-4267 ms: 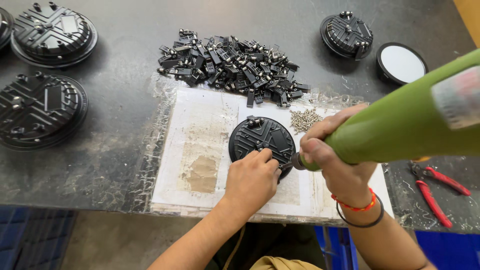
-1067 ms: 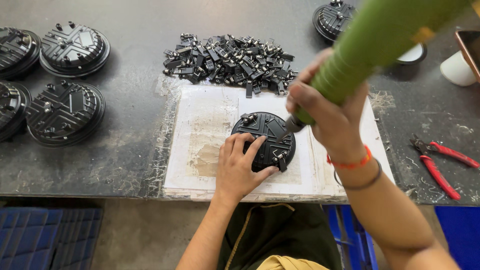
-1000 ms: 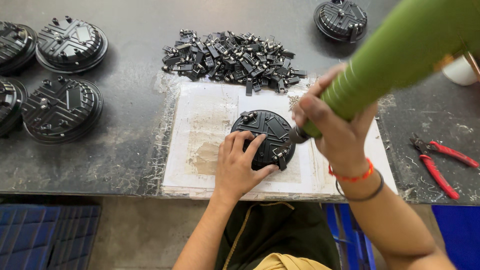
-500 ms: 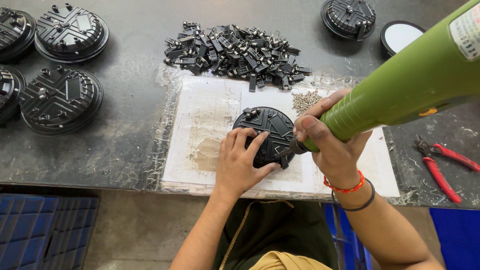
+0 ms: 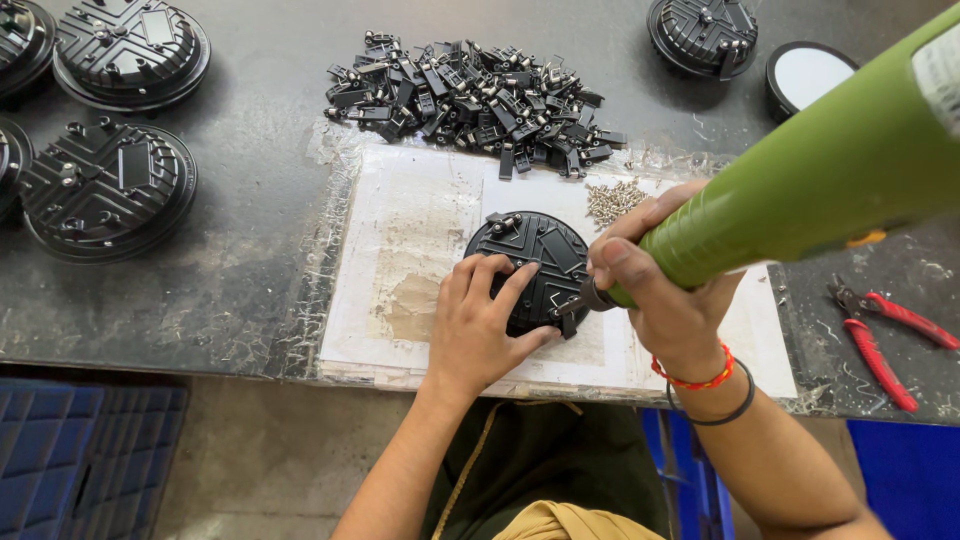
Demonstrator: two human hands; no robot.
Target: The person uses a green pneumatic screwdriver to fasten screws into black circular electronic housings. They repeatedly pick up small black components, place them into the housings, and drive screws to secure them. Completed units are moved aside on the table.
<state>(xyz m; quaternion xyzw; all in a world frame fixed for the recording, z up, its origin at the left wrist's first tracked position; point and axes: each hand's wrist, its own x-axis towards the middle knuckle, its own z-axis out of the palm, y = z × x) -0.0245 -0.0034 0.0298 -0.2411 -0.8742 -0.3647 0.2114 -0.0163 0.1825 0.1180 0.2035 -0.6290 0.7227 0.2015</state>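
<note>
A round black ribbed housing (image 5: pixel 545 255) lies on a worn white mat (image 5: pixel 400 250) near the table's front edge. My left hand (image 5: pixel 480 325) presses flat on its near left side, fingers spread over the rim. My right hand (image 5: pixel 665 290) grips a green electric screwdriver (image 5: pixel 810 180), whose metal tip touches the housing's lower right edge. A small heap of silver screws (image 5: pixel 612 200) rests on the mat just behind my right hand.
A pile of small black clips (image 5: pixel 470 100) lies behind the mat. Several similar black housings (image 5: pixel 105 185) sit at the left, another (image 5: pixel 705 35) at the back right beside a white-faced disc (image 5: pixel 805 75). Red-handled pliers (image 5: pixel 880 335) lie at the right.
The screwdriver has tilted lower and its tip has shifted from the housing's right side to its lower right edge. My left hand stays on the housing.
</note>
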